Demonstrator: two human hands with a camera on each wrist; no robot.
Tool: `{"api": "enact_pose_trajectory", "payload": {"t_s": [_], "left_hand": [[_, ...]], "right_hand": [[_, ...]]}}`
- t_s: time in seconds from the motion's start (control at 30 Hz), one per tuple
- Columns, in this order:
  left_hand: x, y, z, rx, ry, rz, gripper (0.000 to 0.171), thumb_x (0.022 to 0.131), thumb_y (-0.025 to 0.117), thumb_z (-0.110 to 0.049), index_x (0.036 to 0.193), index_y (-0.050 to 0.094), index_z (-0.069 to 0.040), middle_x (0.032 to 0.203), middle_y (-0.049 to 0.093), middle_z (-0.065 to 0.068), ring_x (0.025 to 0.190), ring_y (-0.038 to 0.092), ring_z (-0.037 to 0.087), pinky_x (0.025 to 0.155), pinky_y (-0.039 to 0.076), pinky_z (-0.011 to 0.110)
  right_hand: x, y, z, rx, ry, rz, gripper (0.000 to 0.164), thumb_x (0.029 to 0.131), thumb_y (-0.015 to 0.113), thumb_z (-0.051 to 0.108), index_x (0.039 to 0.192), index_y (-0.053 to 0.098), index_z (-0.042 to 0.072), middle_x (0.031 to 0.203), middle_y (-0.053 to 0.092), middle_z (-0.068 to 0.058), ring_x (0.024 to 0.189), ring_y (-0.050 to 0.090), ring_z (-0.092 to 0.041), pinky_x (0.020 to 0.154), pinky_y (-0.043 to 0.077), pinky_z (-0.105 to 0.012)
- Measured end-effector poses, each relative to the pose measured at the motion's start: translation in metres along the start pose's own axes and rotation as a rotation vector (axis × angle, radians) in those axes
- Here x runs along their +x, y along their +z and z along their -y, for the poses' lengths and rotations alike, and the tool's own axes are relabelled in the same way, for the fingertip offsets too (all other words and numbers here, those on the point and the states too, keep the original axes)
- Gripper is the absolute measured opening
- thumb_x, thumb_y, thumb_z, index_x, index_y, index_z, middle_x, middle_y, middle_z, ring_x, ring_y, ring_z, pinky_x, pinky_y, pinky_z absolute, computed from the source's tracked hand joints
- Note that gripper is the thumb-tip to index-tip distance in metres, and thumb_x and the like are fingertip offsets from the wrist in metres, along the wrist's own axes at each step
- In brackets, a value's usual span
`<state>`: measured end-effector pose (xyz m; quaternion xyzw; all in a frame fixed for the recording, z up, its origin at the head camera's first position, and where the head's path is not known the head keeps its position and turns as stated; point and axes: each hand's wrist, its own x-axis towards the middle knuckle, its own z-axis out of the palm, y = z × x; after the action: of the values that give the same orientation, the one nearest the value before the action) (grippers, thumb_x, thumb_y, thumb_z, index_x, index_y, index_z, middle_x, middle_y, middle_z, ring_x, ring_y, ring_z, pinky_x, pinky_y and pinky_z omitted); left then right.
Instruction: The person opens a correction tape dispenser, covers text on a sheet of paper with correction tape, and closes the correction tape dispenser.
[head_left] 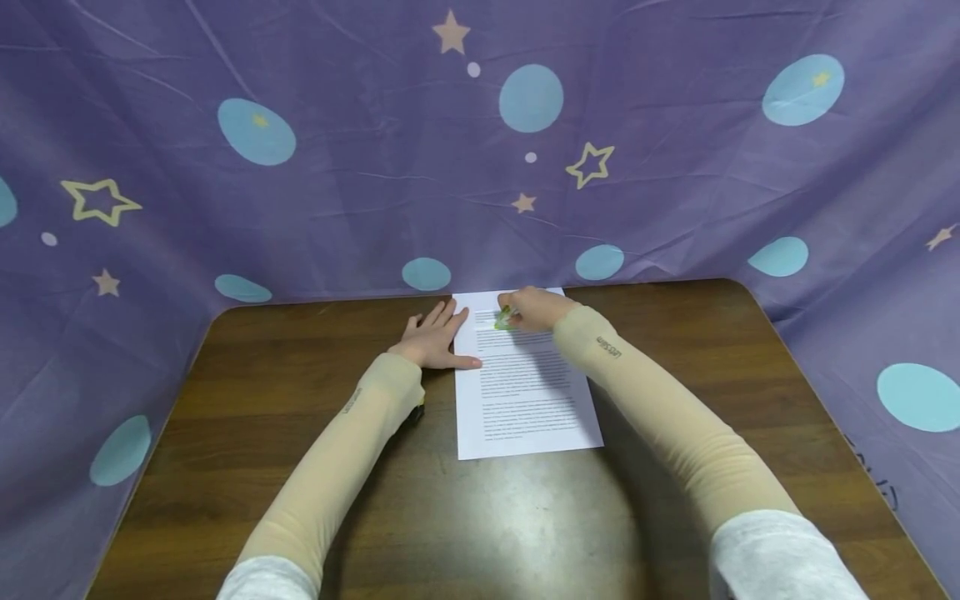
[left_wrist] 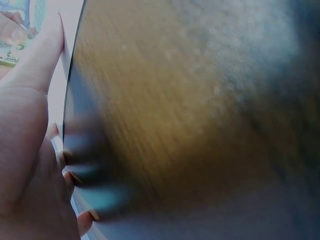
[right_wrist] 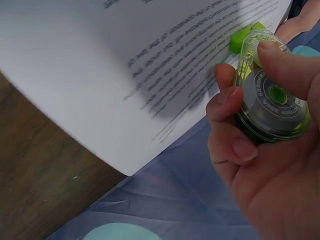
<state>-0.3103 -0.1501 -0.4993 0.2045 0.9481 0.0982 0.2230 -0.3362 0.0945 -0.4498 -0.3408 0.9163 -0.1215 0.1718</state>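
A printed sheet of paper (head_left: 525, 392) lies on the table, its far edge close to the curtain. My right hand (head_left: 536, 308) grips a correction tape dispenser (right_wrist: 272, 102), clear-bodied with green parts, thumb on one side and fingers curled round the other. Its green tip meets the upper lines of print in the right wrist view. Spread fingers of my left hand (head_left: 435, 337) rest at the sheet's left edge, the thumb reaching onto the paper. The left wrist view shows the palm side of that hand (left_wrist: 25, 135) at close range.
A brown wooden table (head_left: 285, 375) carries the sheet. A purple curtain (head_left: 375, 125) with stars and blue dots hangs behind and at both sides. Beside the left forearm, a small black and yellow object (head_left: 417, 410) is mostly hidden by the sleeve.
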Motion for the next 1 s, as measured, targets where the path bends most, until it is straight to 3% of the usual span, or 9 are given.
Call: {"api": "enact_pose_trajectory", "payload": {"t_s": [0.27,0.53,1.0], "left_hand": [[-0.002,0.0,0.001,0.017,0.0,-0.002,0.115,0.088,0.061,-0.078,0.17,0.003,-0.021,0.175,-0.011,0.009,0.161,-0.009,0.028,0.123,0.002,0.064],[-0.001,0.0,0.0,0.009,0.009,0.003,0.115,0.088,0.061,-0.079,0.17,0.003,-0.022,0.175,-0.011,0.01,0.161,-0.009,0.029,0.123,0.003,0.065],[-0.003,-0.001,-0.001,0.008,0.002,0.005,0.116,0.088,0.061,-0.079,0.17,0.002,-0.022,0.174,-0.012,0.009,0.161,-0.01,0.029,0.123,0.003,0.064]], "right_hand": [[-0.001,0.001,-0.006,0.034,-0.022,-0.006,0.007,0.102,0.068,0.01,0.107,0.064,0.006,0.113,0.075,-0.01,0.101,0.071,-0.027,0.09,0.057,-0.04],[-0.008,-0.004,-0.022,0.143,-0.021,-0.076,0.012,0.105,0.065,0.017,0.113,0.065,0.008,0.094,0.068,-0.004,0.085,0.061,-0.021,0.083,0.052,-0.041],[-0.024,-0.011,-0.036,0.138,0.003,-0.107,0.018,0.104,0.065,0.013,0.119,0.066,0.004,0.098,0.07,-0.007,0.083,0.06,-0.02,0.082,0.052,-0.04]]}}
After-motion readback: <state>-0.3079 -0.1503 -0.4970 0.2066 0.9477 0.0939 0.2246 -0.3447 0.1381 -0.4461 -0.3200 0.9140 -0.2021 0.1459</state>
